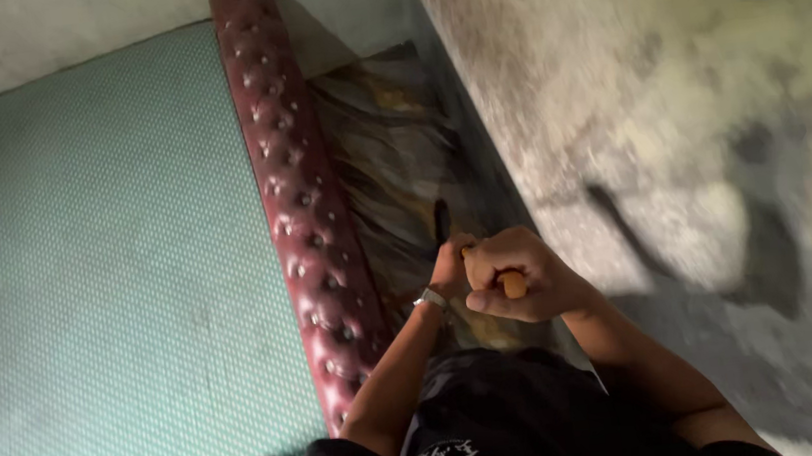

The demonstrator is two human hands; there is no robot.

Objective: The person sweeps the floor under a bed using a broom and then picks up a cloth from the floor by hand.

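Hands: I see my right hand (517, 282) clenched round an orange handle (513, 284); my left hand (450, 269) closes on the same tool just beside it, a metal watch band on that wrist
Tool: dark narrow blade (442, 221) sticks up from the fists, over the streaked panel
Bolster: maroon tufted leather roll (303, 209), buttoned and glossy, long and rounded
Mattress: teal quilted fabric (98, 260), dimpled weave, left of the roll
Panel: dark marbled surface (388, 149) with gold streaks
Floor: rough grey concrete (692, 77)
Print: small white mark on my black shirt (508, 428), low centre
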